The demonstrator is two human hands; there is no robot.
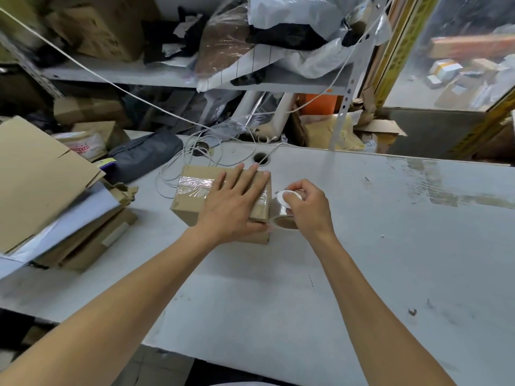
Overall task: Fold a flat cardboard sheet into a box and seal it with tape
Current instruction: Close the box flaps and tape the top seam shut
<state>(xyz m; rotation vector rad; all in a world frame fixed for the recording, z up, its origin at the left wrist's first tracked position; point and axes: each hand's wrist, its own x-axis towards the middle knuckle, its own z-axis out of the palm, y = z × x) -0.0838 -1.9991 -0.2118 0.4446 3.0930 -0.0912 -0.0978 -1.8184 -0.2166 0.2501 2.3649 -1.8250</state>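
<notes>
Left hand [232, 203] flat, pinning light, stiff cardboard box [195, 190]; right hand [305, 206] gripping tape roll [282, 217] just right. Hold by stiff edges.

A scuffed white worktable [390, 232] fills the foreground, with two round cable holes near its far edge. Behind it stands a grey metal shelf [125, 75] heaped with bags and cartons. At right, a cloudy window [459, 51] admits daylight.

Left hand [232, 206] flat, right hand [308, 207] curled.
</notes>
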